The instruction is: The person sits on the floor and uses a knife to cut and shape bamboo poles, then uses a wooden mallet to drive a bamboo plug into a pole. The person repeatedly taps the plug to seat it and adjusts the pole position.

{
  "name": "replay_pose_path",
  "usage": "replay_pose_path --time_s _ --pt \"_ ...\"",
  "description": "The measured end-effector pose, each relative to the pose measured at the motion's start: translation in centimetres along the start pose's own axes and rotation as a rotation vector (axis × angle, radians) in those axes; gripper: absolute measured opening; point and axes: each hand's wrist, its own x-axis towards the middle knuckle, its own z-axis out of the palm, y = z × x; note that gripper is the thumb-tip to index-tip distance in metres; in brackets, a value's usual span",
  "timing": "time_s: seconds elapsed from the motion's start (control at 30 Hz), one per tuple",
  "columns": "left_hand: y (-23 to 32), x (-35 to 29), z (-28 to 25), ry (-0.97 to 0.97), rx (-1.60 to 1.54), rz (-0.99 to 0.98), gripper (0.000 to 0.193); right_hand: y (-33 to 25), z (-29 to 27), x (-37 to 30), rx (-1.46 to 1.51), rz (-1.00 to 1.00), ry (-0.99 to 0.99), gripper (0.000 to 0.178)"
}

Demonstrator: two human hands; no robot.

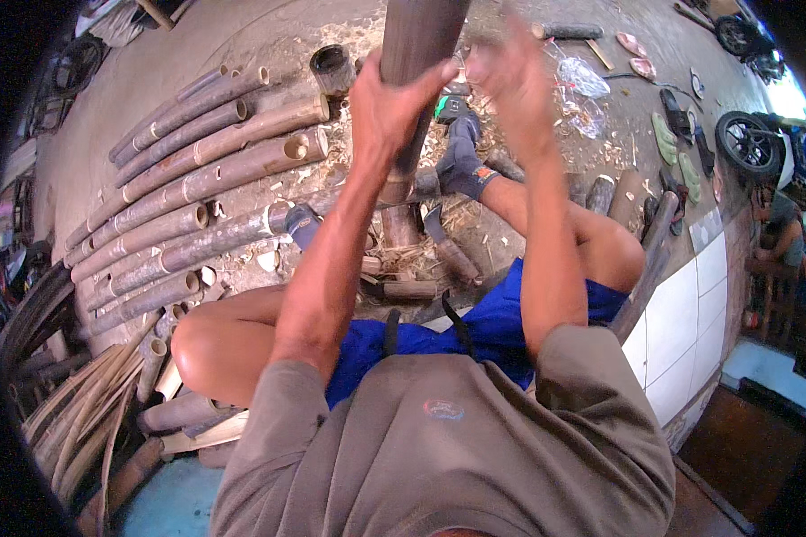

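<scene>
My left hand (390, 107) is wrapped round a thick dark bamboo pole (421, 40), which stands nearly upright between my legs and runs out of the top of the view. The pole's lower end comes down by a short brown block (401, 225) among wood shavings. To the right of the pole, my right hand (510, 76) is raised and smeared by motion. Its fingers cannot be made out, nor whether they touch the pole. Near my right foot lies a tool with a dark blade and a wooden handle (458, 261).
Several cut bamboo poles (210, 179) lie side by side at the left. Split bamboo strips (90, 403) are piled at the lower left. A dark pot-like container (331, 70) stands beyond. Sandals (664, 139), a wheel (749, 143) and a white-tiled edge (685, 309) are at the right.
</scene>
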Motion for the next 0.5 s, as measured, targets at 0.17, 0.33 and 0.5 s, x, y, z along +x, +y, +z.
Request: replay_pose_path --time_s 0.17,0.33,0.5 --pt "-1.5 4.9 3.0 -0.139 0.136 0.124 0.108 10.9 -0.2 -7.0 -0.27 0.269 0.07 0.09" --pt "-13.9 2.5 -2.7 -0.432 0.621 -0.076 0.098 14.3 -7.7 -1.9 -0.792 0.505 0.209 0.074" --pt "-26.5 -6.7 -6.6 -0.581 1.115 0.029 0.092 22.8 -16.4 1.9 -1.139 0.68 0.059 0.087"
